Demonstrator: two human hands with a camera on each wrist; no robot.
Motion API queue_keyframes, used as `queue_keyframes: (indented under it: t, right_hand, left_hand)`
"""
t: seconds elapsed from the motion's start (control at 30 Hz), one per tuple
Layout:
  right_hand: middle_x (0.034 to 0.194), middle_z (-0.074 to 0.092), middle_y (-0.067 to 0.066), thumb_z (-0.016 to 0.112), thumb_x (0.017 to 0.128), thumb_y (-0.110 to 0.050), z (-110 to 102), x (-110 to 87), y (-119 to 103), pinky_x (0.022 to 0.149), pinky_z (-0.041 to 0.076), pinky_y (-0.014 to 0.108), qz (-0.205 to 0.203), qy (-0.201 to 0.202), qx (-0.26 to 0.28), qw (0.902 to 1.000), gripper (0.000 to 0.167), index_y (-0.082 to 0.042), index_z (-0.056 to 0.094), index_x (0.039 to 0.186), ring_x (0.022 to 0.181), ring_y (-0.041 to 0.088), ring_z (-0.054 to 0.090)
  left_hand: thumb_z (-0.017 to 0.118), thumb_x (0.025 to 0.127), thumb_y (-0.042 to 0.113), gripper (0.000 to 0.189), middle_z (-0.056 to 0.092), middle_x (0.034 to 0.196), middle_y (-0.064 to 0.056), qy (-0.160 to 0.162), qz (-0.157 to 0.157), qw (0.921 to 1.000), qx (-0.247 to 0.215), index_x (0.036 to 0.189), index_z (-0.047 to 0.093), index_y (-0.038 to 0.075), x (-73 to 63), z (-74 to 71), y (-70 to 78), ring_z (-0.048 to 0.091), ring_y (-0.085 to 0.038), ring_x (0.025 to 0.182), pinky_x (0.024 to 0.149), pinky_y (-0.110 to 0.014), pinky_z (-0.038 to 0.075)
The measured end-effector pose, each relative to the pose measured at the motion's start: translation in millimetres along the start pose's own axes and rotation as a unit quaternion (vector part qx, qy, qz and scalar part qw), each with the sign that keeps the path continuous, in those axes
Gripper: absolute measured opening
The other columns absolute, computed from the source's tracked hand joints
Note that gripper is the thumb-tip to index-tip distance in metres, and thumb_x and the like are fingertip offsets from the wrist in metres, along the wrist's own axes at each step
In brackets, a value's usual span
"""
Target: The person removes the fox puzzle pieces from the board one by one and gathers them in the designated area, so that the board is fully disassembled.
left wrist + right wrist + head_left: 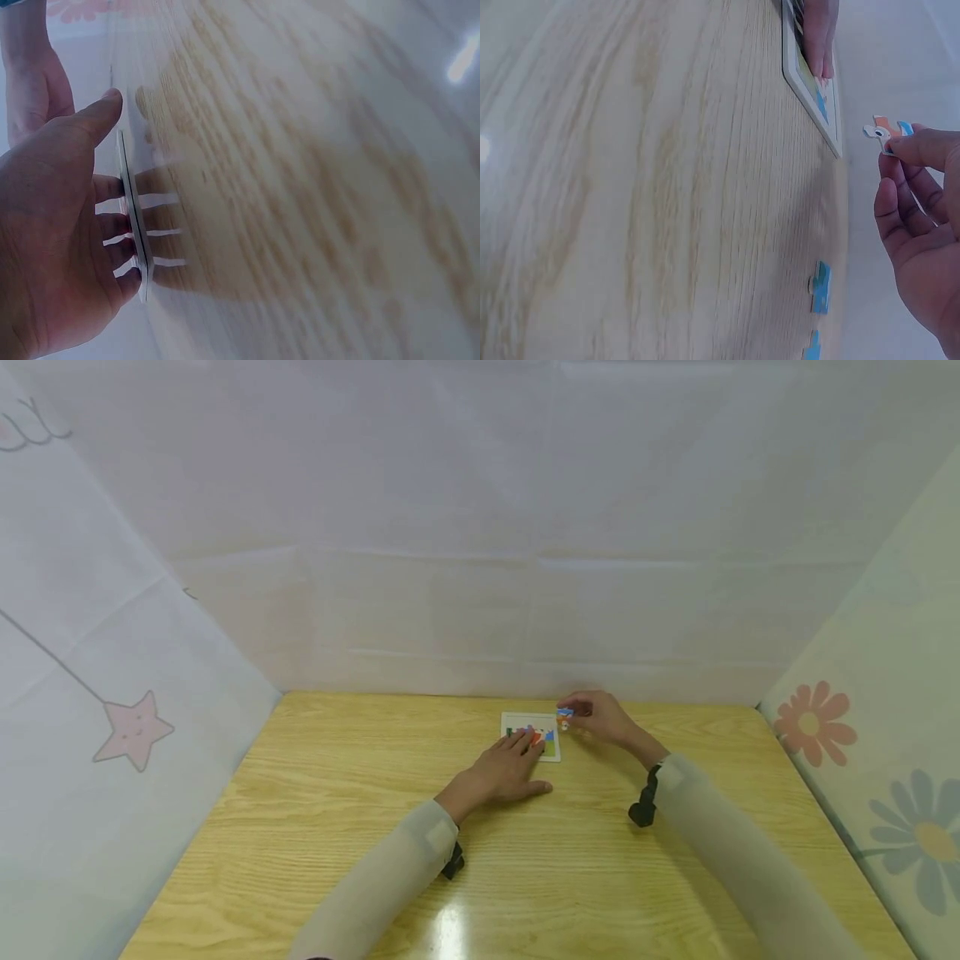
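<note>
A small jigsaw puzzle board with a pale frame and a colourful picture lies toward the back of the table. My left hand rests on it, fingers spread and reaching over the picture, thumb out to the side. The left wrist view has the board's thin edge under those fingertips. Just right of the board, my right hand pinches a puzzle piece between thumb and fingers. That piece is white, orange and blue with a dark eye, and it is held up above the table in the right wrist view.
Two loose blue puzzle pieces lie on the table in the right wrist view, the nearer-to-board piece and another piece at the bottom edge. The wood-grain table meets a white cloth backdrop behind and at both sides.
</note>
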State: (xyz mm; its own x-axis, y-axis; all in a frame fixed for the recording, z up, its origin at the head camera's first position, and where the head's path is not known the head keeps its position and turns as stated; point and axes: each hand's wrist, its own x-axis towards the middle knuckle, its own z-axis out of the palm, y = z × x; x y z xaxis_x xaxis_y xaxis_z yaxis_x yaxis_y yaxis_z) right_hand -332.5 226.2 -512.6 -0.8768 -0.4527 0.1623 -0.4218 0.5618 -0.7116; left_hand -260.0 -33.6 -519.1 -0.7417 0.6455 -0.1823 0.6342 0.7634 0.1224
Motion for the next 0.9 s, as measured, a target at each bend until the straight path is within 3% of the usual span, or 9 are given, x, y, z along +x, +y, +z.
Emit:
queue_keyframes:
  t: [0.53, 0.73, 0.9]
  right_hand:
    - [0.119, 0.076, 0.015, 0.073, 0.097, 0.000, -26.5, -24.0, 5.7, 0.090, 0.061, 0.050, 0.007, -0.013, -0.027, 0.9995, 0.030, 0.000, 0.074, 0.128, 0.104, 0.030, 0.073]
    - [0.114, 0.077, 0.012, 0.075, 0.098, -0.002, -37.9, -34.1, 13.6, 0.084, 0.059, 0.038, 0.019, -0.018, -0.042, 0.9988, 0.027, -0.002, 0.076, 0.125, 0.097, 0.024, 0.071]
    - [0.113, 0.077, 0.015, 0.075, 0.097, 0.001, -46.1, -43.0, 21.0, 0.083, 0.058, 0.029, 0.017, -0.020, -0.032, 0.9991, 0.026, 0.000, 0.076, 0.123, 0.100, 0.027, 0.073]
  left_hand:
    - [0.041, 0.106, 0.069, 0.087, 0.014, 0.177, -0.017, 0.005, 0.008, 0.9999, 0.005, 0.170, 0.023, 0.013, -1.2, 0.2, -0.9, 0.017, -0.032, 0.163, 0.131, -0.047, 0.023]
    - [0.041, 0.106, 0.070, 0.088, 0.014, 0.177, -0.016, 0.005, 0.008, 0.9999, 0.007, 0.171, 0.022, 0.014, 0.7, 2.8, -1.4, 0.016, -0.031, 0.163, 0.131, -0.047, 0.022]
    - [0.041, 0.106, 0.069, 0.088, 0.014, 0.177, -0.017, 0.007, 0.010, 0.9999, 0.009, 0.171, 0.022, 0.013, 0.6, 3.1, -1.1, 0.017, -0.032, 0.163, 0.131, -0.047, 0.022]
